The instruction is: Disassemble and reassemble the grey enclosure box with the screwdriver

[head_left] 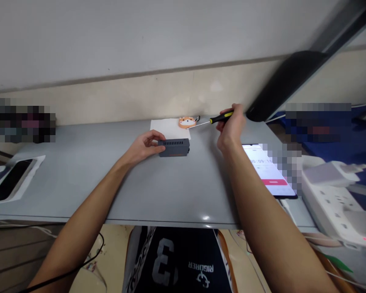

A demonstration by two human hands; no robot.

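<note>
A dark grey box (174, 148) with a row of slots along its top edge stands on the grey table. My left hand (149, 145) grips its left end between thumb and fingers. In my right hand (232, 126) is a screwdriver (219, 118) with a black and yellow handle, raised above the table. Its thin shaft slants down to the left, the tip appearing close to an orange animal-face trinket (187, 122) with a black loop. Whether the tip touches anything I cannot tell. Under the trinket lies a white sheet of paper (164, 128).
A lit phone (270, 173) showing a timer lies beside my right forearm. Further right is a white power strip (332, 203) with plugs and cables. At the left, a dark phone (12, 180) rests on white paper. A black post (280, 85) rises behind, near the wall.
</note>
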